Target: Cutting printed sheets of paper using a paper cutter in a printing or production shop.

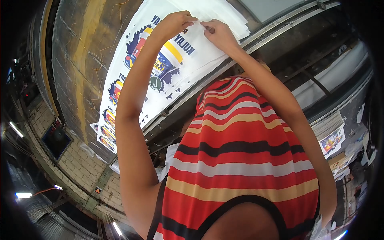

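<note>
A white printed sheet (173,47), which looks like thin cloth, lies on top of a fanned stack of similar sheets (116,70) on a long table. It carries a red, yellow and blue picture with dark lettering. Both arms reach forward to its upper part. My left hand (175,25) is closed, thumb and fingertips pinching the white material. Close beside it, my right hand (220,35) pinches the same sheet with bent fingers. The fingertips almost meet, and a small raised fold shows between them.
The worn wooden tabletop (82,52) stretches to the left, with stains and scratches. A metal rail (276,26) runs along the table's near edge, close to my body. At the right stands another pile of printed sheets (333,138). A brick-paved floor (86,160) shows at lower left.
</note>
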`<state>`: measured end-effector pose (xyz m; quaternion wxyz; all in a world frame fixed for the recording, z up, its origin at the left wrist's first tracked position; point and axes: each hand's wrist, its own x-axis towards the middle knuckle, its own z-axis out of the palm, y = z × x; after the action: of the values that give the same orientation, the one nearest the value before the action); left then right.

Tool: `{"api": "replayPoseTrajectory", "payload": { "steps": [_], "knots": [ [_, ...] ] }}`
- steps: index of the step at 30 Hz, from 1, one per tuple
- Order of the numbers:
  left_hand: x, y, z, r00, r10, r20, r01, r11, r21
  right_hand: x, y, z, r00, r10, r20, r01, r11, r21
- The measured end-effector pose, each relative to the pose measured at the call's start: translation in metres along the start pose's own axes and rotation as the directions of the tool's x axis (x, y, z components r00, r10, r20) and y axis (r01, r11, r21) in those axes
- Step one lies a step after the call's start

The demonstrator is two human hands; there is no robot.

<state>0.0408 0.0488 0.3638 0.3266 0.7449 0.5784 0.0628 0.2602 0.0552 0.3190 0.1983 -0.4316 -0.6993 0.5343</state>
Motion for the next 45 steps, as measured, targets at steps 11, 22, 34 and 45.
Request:
{"api": "replayPoseTrajectory", "payload": {
  "steps": [11,22,34,45],
  "knots": [
    [-0.013,0.001,-0.003,1.000,0.003,-0.020,-0.003,1.000,-0.004,-0.001,-0.003,-0.001,1.000,0.022,0.003,-0.022,0.998,0.058],
    [-0.010,0.003,0.003,0.994,0.077,-0.081,-0.069,0.992,0.105,-0.001,-0.005,-0.001,1.000,-0.007,0.005,0.007,1.000,-0.011],
    [-0.013,-0.004,0.010,0.980,0.166,-0.108,-0.144,0.972,0.185,0.003,-0.004,-0.002,1.000,0.029,-0.001,-0.029,0.999,0.018],
    [-0.019,-0.006,0.007,0.965,0.190,-0.179,-0.170,0.978,0.121,0.003,-0.002,-0.001,1.000,0.012,-0.021,-0.010,0.997,0.082]
  ]
}}
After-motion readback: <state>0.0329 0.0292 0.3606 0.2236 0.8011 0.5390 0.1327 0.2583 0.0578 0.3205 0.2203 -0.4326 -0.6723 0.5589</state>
